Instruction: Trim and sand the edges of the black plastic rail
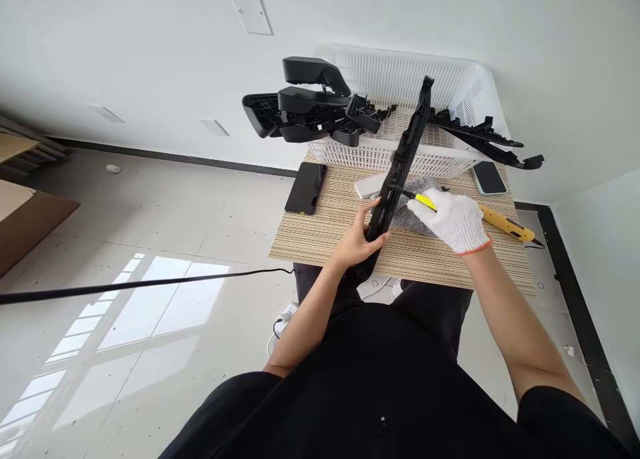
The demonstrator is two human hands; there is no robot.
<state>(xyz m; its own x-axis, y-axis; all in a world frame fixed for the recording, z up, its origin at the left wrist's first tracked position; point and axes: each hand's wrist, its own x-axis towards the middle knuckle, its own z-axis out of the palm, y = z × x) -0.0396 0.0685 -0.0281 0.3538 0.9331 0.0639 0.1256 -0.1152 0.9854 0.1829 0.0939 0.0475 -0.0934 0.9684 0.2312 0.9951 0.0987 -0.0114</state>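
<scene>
The left hand [356, 244], bare, was closed partway around the lower half of a long black part [400, 169], thumb along one side and fingers on the other. The part was held at a slant over the bench [320, 242], its lower end reaching past the near edge and its upper end crossing in front of the white basket [350, 156] at the far edge. The right hand [453, 220], in a white knit glove with an orange cuff, was curled shut around a slim yellow-and-black tool [426, 202]. The tool's dark tip pointed left and met the middle of the part in view; whether it actually touched could not be told.

Beneath the part and the tool lay a grey cloth [413, 219], with a flat white object [369, 185] just left of it. A black phone [305, 188] lay by the left edge, and another phone [489, 178] at the far right corner. A larger yellow tool [507, 224] lay across the right edge, near the glove. More black parts [315, 106] stuck out over the basket's rim on both sides.
</scene>
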